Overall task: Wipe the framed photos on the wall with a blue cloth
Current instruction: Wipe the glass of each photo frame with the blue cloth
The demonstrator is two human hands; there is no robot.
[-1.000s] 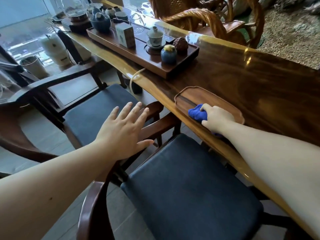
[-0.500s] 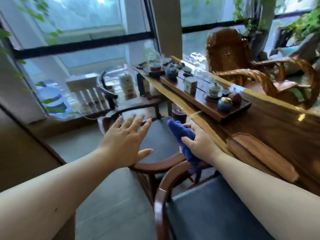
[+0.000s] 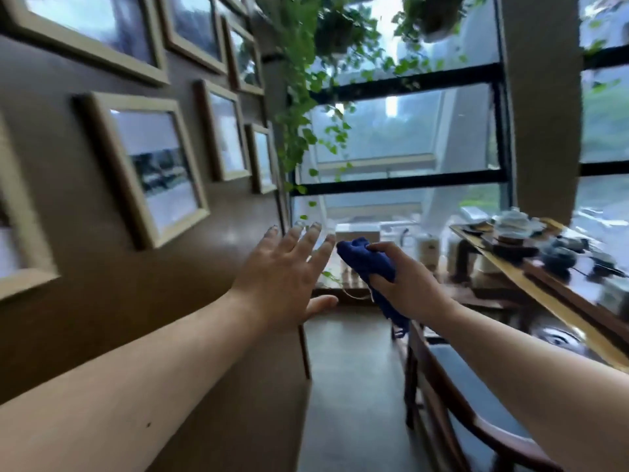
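Cloth [image 3: 367,264]: blue, bunched, off the tray it lay on 1 s ago; now in mid-air, level with the lowest frames, apart from the wall.
Right hand [image 3: 405,281]: closed round the cloth, a tail hanging below the fist.
Left hand [image 3: 282,277]: flat, fingers spread, holding nothing, as before.
Change: view has swung from table to wall; pickup done, wiping not yet begun.
Frames [image 3: 149,165]: pale wood, glazed, at least 7 in view, blurred.
Wall [image 3: 102,284]: brown, smooth.
Room: windows [image 3: 391,137], hanging plants [image 3: 303,80], tea table [image 3: 551,294] at right, chair [image 3: 452,379] below.
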